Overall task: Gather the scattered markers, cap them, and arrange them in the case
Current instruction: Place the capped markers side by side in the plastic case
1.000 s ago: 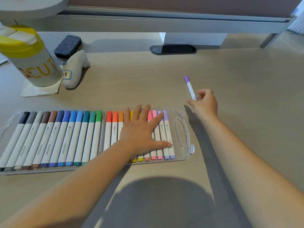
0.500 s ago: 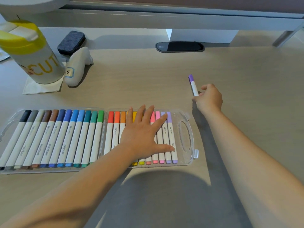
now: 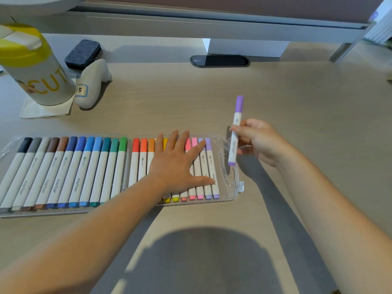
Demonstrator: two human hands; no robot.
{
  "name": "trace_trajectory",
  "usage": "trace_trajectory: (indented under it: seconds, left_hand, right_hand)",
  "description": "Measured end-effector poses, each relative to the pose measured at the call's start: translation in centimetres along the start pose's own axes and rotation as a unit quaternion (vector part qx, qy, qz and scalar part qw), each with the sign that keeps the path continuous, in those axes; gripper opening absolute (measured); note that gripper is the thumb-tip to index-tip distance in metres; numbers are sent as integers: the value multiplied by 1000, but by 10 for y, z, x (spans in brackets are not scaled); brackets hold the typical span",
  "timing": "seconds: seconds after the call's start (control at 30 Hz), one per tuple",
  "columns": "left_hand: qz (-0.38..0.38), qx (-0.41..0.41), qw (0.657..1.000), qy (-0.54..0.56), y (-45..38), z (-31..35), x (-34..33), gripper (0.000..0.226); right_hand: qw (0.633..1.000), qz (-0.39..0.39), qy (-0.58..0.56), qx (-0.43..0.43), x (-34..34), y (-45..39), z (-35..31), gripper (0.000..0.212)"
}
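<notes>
While pinched, purple marker (image 3: 236,128) aloft.

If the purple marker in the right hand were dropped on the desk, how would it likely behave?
The purple-capped white marker looks like a slim, round, rigid tube, so it would probably roll. The right hand holds it in fingertips only, suggesting it is light. The smooth beige desk offers little to stop it.

A pale wood-grain desk (image 3: 297,98) is filling most of the frame, with a broad soft shadow lying across its lower centre. A dark oval cable port (image 3: 219,60) is sitting at upper centre. Behind it, a grey rail (image 3: 191,24) is running under a brownish panel (image 3: 233,5).
</notes>
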State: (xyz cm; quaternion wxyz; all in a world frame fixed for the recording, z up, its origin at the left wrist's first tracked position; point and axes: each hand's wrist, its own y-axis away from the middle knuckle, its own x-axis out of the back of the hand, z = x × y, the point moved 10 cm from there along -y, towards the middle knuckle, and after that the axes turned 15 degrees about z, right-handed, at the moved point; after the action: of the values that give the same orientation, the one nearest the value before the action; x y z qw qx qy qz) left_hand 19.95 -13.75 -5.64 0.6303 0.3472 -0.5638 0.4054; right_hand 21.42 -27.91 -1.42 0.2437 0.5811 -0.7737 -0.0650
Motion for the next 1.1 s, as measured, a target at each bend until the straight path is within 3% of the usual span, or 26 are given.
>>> trace_trajectory:
  seconds: [0.13, 0.57, 0.73, 0.87, 1.1]
  left_hand:
    - [1, 3, 999, 32, 0, -2, 5, 92]
    - [24, 4, 997, 67, 15, -5, 13, 90]
    - [26, 17, 998, 60, 14, -1, 14, 91]
    - [14, 35, 997, 61, 5, 11, 9, 94]
    - [-11, 35, 999, 18, -4, 21, -3, 94]
  right_hand:
    - [991, -71, 105, -31, -18, 15, 27, 20]
    - [956, 67, 268, 97, -12, 13, 26, 23]
    - [949, 147, 249, 127, 18, 15, 26, 22]
    - [962, 116, 228, 93, 22, 17, 45, 23]
    - [969, 85, 197, 126, 19, 20, 50, 16]
